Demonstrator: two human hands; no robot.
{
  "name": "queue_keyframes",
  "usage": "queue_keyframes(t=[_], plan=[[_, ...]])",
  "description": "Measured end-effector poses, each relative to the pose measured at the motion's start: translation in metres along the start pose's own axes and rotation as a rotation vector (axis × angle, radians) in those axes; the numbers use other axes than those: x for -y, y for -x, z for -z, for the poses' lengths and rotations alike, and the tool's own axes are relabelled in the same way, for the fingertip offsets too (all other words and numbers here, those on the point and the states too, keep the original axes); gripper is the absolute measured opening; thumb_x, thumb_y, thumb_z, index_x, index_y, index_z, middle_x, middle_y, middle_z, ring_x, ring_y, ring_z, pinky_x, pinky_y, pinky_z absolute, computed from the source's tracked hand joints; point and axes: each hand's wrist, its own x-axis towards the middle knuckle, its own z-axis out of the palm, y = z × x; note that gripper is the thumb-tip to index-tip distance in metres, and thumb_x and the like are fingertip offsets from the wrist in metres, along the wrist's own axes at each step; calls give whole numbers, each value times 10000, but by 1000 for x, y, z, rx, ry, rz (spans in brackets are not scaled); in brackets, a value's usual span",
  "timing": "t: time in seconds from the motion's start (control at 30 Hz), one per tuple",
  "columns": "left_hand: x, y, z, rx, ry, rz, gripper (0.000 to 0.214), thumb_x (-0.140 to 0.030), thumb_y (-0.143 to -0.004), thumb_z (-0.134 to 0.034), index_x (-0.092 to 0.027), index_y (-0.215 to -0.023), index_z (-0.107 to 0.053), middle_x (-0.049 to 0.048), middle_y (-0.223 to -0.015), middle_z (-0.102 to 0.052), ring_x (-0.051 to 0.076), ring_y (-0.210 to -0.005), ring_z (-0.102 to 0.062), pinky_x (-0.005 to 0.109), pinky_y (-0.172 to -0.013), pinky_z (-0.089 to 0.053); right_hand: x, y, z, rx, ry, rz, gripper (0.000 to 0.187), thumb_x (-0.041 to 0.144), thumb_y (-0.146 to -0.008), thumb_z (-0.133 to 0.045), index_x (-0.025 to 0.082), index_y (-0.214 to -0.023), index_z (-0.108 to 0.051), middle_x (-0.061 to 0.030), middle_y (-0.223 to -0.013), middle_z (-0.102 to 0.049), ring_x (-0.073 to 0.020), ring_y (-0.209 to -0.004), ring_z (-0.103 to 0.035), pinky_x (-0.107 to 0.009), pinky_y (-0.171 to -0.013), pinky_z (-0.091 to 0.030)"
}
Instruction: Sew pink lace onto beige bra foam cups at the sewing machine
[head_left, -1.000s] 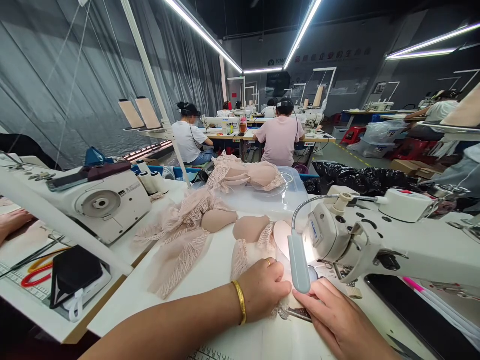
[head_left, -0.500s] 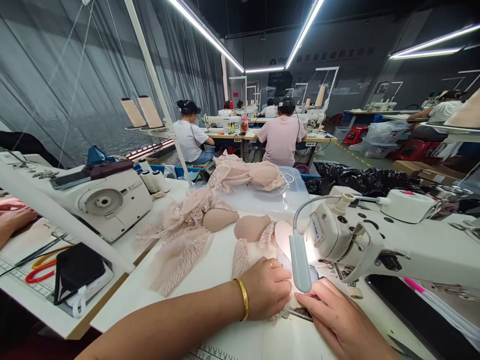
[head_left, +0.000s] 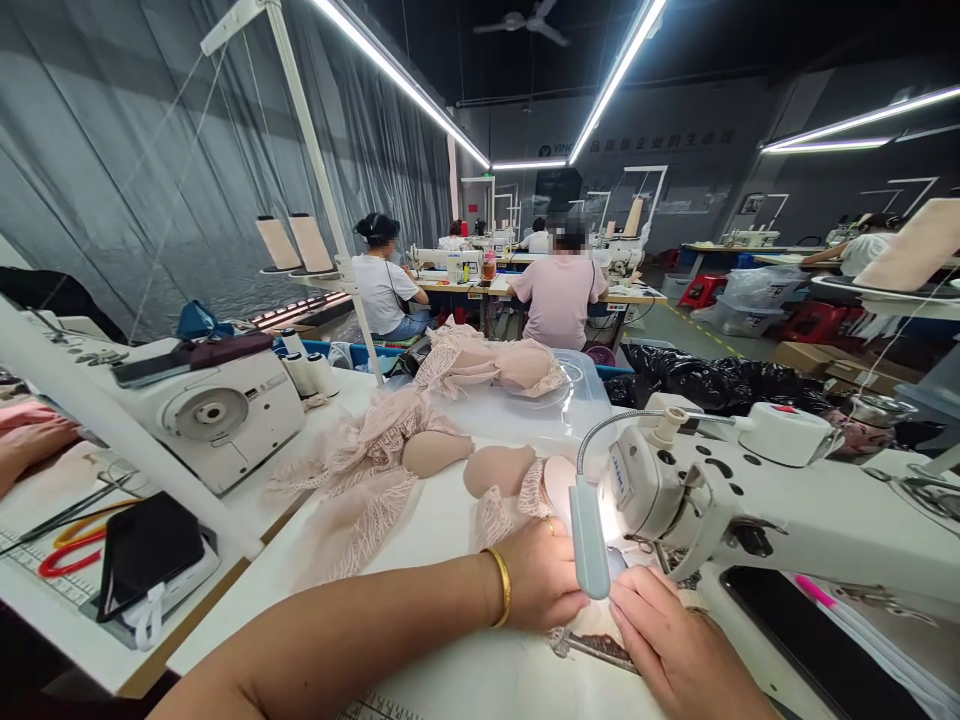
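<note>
Lettering (head_left: 619, 482) in the head view spells "JUKI" on the end of the white sewing machine (head_left: 712, 500) at the right. A machine (head_left: 452, 264) at the table ahead bears the same name, smaller. On the far wall (head_left: 675, 180) a sign begins "YING", its remainder unclear, followed by Chinese characters, among them 企业的生命. The small label on the machine (head_left: 210, 415) at the left is too tiny to read.

The beige lace garment (head_left: 499, 472) with moulded cups lies on the white table, running under the grey lamp (head_left: 591, 545) beside the "JUKI" head. The left hand (head_left: 541, 575), wearing a gold bangle and ring, rests at its near edge, fingers curled and close together. The right hand (head_left: 664, 625) lies just across from it, fingers narrow, tips near the lamp's lower end. Whether either hand pinches the fabric cannot be told. A black phone (head_left: 806, 640) lies right of the right hand.
</note>
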Motion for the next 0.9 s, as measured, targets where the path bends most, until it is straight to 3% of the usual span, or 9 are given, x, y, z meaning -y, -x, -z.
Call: queue_keyframes(t=[0.23, 0.5, 0.67, 0.8, 0.9], plan=[[5, -4, -7, -20, 81, -2, 154, -249, -955, -598, -204, -808, -603, 36, -901, -717, 186, -848, -633, 375, -911, -516, -4, 6, -6, -27, 69, -34, 353, 246, -1050, -451, 312, -1310, -680, -85, -1120, -776, -244, -832, -763, -327, -625, -584], [15, -4, -7, 11, 99, -24, 175, -257, -989, -553, -200, -862, -659, 37, -923, -747, 177, -861, -650, 352, -926, -504, -5, 2, -4, -32, 36, -1, 259, 236, -1044, -466, 304, -1080, -713, -66, -991, -749, -237, -866, -740, -333, -647, -583], [23, -7, -7, 59, 84, 4, 168, -294, -982, -582, -196, -881, -673, 39, -924, -724, 186, -854, -621, 374, -952, -497, -3, 7, -13, -8, -3, -52, 266, 237, -1060, -427, 278, -1015, -687, -79, -981, -713, -228, -860, -711, -308, -565, -526], [21, -8, -6, 84, 63, 86, 212, -344, -973, -586, -187, -847, -653, 81, -899, -673, 234, -860, -597, 415, -889, -506, -7, 8, -15, 0, -103, -81, 281, 245, -1070, -422, 279, -1159, -686, -59, -935, -678, -227, -857, -682, -299, -583, -511], [18, -7, -5, 103, 61, 130, 77, -228, -911, -627, -169, -861, -627, 96, -919, -665, 241, -860, -604, 409, -875, -508, -6, 7, -11, -8, -273, -142, 283, 303, -1065, -445, 301, -1158, -713, -49, -922, -688, -231, -839, -689, -325, -669, -545]])
